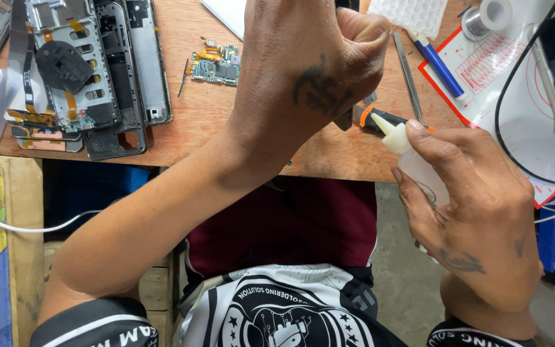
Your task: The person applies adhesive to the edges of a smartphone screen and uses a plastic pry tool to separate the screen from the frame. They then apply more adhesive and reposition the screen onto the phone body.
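Your right hand [476,212] has its fingers clamped round a small squeeze bottle [412,160] at the counter [239,128] edge; it is light and soft, so grip mid-body gently; your left hand [309,71] is fisted on a dark, mostly hidden thing [344,119].

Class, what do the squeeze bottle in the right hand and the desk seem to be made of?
Squeeze bottle: apparently soft, translucent white plastic, matt, with a cream tapered nozzle. Desk: looks like wood or wood laminate, reddish-brown with faint grain and scuffs; which one cannot be told.
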